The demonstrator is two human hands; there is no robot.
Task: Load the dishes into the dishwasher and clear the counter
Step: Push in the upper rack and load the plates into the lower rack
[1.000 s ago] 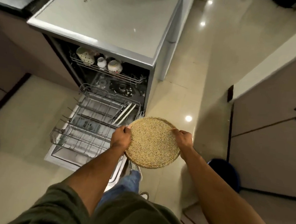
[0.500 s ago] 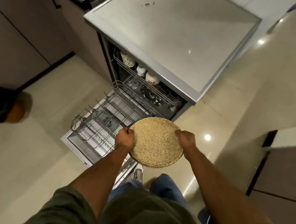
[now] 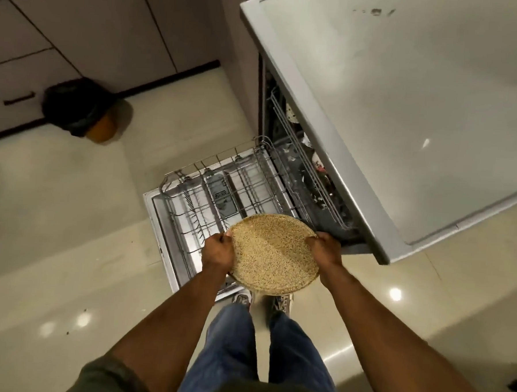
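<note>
- Since the earlier frame, the plate (image 3: 273, 253) sits nearer the lower rack (image 3: 221, 191), and the view has swung left.
- Left hand (image 3: 217, 249) and right hand (image 3: 323, 248) clasp its opposite rims.
- It lies nearly flat above the rack's near right corner; I judge it must tip on edge to slot in.

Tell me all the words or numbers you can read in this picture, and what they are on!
None can be read.
Detergent compartment in the open dishwasher door: marks on it too small and blurred to read.
Cups in the upper rack: patterns only, no letters to make out.
Speckled plate, held by the left hand and right hand: no text.
</note>
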